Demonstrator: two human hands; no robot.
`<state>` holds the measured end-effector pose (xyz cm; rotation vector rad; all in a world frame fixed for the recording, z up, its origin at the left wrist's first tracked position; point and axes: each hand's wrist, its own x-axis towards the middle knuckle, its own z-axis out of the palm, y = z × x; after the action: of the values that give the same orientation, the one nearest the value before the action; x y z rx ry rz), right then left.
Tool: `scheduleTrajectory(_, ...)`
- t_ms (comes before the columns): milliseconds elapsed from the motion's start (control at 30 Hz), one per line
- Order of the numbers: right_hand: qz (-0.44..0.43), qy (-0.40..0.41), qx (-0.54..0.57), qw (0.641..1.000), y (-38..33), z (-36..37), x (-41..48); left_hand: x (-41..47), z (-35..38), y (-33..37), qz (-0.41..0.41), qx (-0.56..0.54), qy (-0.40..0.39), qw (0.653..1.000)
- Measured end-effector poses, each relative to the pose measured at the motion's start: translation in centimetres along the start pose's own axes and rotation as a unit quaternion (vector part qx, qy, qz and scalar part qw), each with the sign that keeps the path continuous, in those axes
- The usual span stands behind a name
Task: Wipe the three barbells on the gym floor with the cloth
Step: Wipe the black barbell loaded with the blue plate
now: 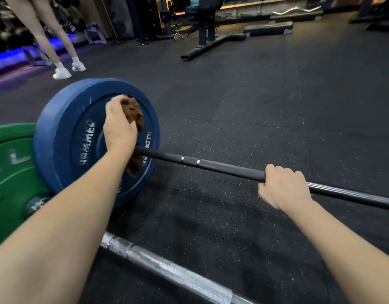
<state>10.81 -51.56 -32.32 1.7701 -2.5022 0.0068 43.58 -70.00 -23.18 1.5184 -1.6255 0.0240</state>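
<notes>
Your left hand (120, 126) pressed the gripped brown cloth (134, 115) against the blue plate (64, 137) at nine o'clock, while your right hand (283, 187) clasped the black bar (222, 167).

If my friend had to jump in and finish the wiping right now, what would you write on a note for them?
Left hand: grips the brown cloth against the blue plate.
Right hand: grips the black bar of that same barbell.
The silver barbell lies nearer on the floor, with a green plate at the left.
Done: cannot tell what is already wiped.
Left: finish this plate and bar, then the others. A third barbell is not in view.
</notes>
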Motion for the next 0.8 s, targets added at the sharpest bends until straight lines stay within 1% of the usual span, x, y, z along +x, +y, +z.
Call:
scheduleTrajectory(33,0.001,0.0,0.001,1.0,0.0,0.0,0.0,0.7,0.3,0.0,0.011,-0.004,-0.023,1.0)
scheduleTrajectory(67,0.002,0.0,0.003,1.0,0.0,0.0,0.0,1.3,0.7,-0.1,0.02,0.005,-0.068,0.997)
scheduleTrajectory(100,0.004,-0.001,0.004,1.0,-0.1,0.1,0.0,1.7,1.3,-0.7,0.025,0.033,-0.136,0.99)
scheduleTrajectory(133,0.006,-0.003,0.005,1.0,-0.1,0.1,0.0,1.6,1.8,-1.1,0.019,0.078,-0.222,0.972)
scheduleTrajectory(167,0.008,-0.007,0.005,1.0,0.0,0.1,0.0,1.2,2.6,-1.6,0.005,0.132,-0.308,0.942)
scheduleTrajectory(200,0.007,-0.01,0.004,1.0,0.0,0.1,0.0,0.4,3.0,-2.0,-0.018,0.181,-0.377,0.908)
scheduleTrajectory(233,0.005,-0.011,0.006,1.0,0.0,0.0,0.0,-0.2,3.2,-1.9,-0.027,0.213,-0.424,0.88)
scheduleTrajectory(267,0.001,-0.011,0.008,1.0,0.0,-0.1,0.1,-0.5,3.3,-1.6,-0.027,0.233,-0.449,0.862)
scheduleTrajectory(300,-0.002,-0.014,0.012,1.0,0.0,-0.2,0.0,-0.6,3.5,-1.6,-0.021,0.242,-0.459,0.855)
scheduleTrajectory(367,-0.009,-0.019,0.023,1.0,0.1,-0.3,0.0,0.5,3.9,-1.8,-0.039,0.25,-0.475,0.843)
scheduleTrajectory(433,-0.014,-0.02,0.027,0.999,0.1,-0.4,0.0,1.7,4.6,-2.6,-0.045,0.252,-0.481,0.839)
scheduleTrajectory(467,-0.014,-0.02,0.028,0.999,0.1,-0.4,-0.1,2.0,4.7,-2.7,-0.054,0.247,-0.462,0.85)
scheduleTrajectory(500,-0.015,-0.018,0.028,0.999,0.2,-0.4,-0.1,2.2,5.2,-3.0,-0.073,0.232,-0.429,0.87)
scheduleTrajectory(567,-0.017,-0.013,0.031,0.999,0.2,-0.2,-0.2,1.7,5.7,-2.6,-0.084,0.245,-0.389,0.884)
scheduleTrajectory(633,-0.016,-0.005,0.033,0.999,0.4,0.0,-0.2,1.3,6.3,-2.3,-0.063,0.28,-0.41,0.865)
scheduleTrajectory(700,-0.017,0.007,0.026,0.999,0.4,0.2,-0.2,0.7,6.7,-1.9,-0.021,0.314,-0.413,0.855)
scheduleTrajectory(733,-0.019,0.01,0.021,1.0,0.4,0.3,-0.2,0.1,6.6,-1.7,-0.015,0.326,-0.409,0.852)
scheduleTrajectory(800,-0.02,0.018,0.019,0.999,0.5,0.3,-0.2,-0.7,6.7,-1.7,0.02,0.329,-0.392,0.859)
